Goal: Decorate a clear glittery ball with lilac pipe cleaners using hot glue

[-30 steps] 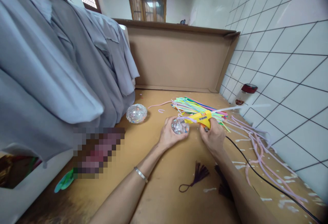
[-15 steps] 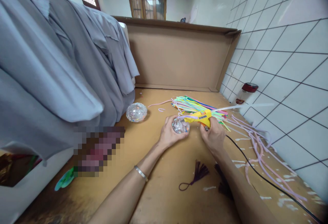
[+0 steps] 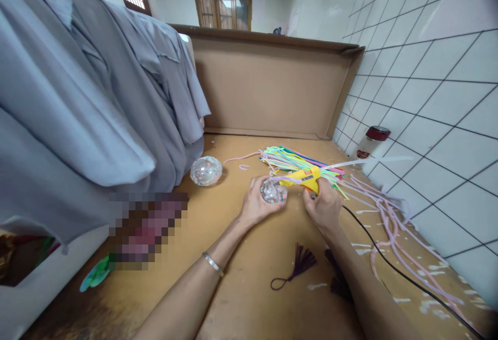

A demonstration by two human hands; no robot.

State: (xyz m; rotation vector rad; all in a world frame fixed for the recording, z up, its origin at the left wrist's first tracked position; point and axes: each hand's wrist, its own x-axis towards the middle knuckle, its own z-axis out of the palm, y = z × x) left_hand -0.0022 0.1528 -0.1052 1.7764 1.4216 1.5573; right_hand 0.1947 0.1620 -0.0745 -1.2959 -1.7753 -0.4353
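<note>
My left hand (image 3: 256,202) is closed around a small clear ball (image 3: 273,192) with coloured flecks, held above the table. A yellow hot glue gun (image 3: 305,178) is gripped in my right hand (image 3: 324,202), its nozzle at the top of the ball. Whether the nozzle touches the ball I cannot tell. A lilac pipe cleaner lies along the ball's top beside the nozzle. A long clear glue stick (image 3: 346,163) juts from the gun's back. To the left, a second clear flecked ball (image 3: 206,171) rests on the table.
Behind the gun lies a bundle of coloured pipe cleaners (image 3: 284,157). Loose lilac and pink ones (image 3: 392,226) spread right, near the black cord (image 3: 373,239). A dark tassel (image 3: 303,263) lies in front. A red-lidded jar (image 3: 369,141) stands by the tiled wall; grey clothing (image 3: 116,96) hangs left.
Almost nothing differs. The whole view has shifted very slightly; both hands keep the same hold on the ball and the glue gun.
</note>
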